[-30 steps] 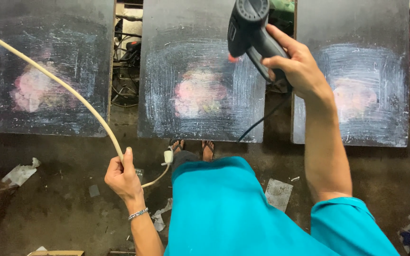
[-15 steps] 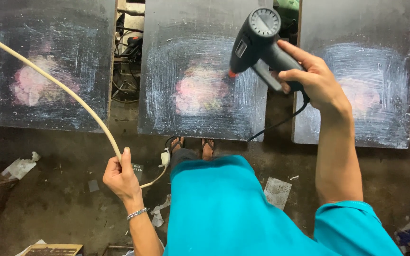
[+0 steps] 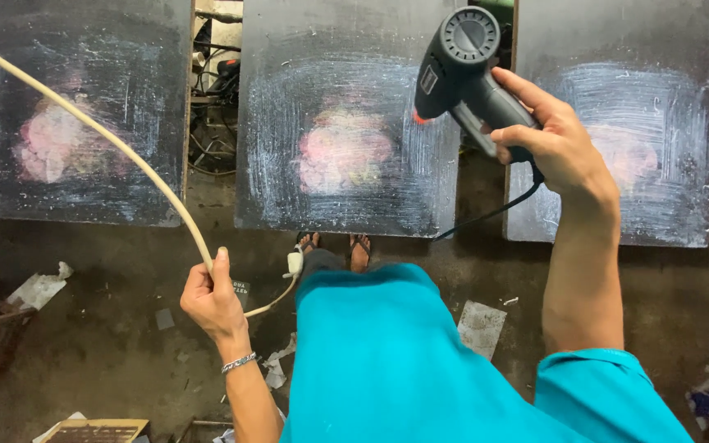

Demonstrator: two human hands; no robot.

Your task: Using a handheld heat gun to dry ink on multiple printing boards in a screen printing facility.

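My right hand [image 3: 555,139] grips the handle of a dark grey heat gun [image 3: 463,61], its orange-tipped nozzle pointing left over the middle dark board [image 3: 346,123], which carries a pink smudged patch inside white streaks. My left hand [image 3: 211,299] is closed around a cream cable [image 3: 92,135] that runs up to the left edge and loops down to a small white connector [image 3: 294,262]. A black cord [image 3: 486,217] hangs from the heat gun. My teal clothing [image 3: 404,361] fills the lower middle, and my sandalled feet [image 3: 334,244] show below the board.
Two more dark boards with pink patches lie at the left [image 3: 67,107] and right [image 3: 642,123]. Tangled wires [image 3: 215,90] sit in the gap between left and middle boards. Paper scraps [image 3: 38,287] litter the dark floor; a cardboard box corner [image 3: 96,431] is at the bottom.
My right hand has carried the heat gun rightward and slightly down, from the middle board's top toward its right edge. My left hand keeps its hold on the cable, nearly still.
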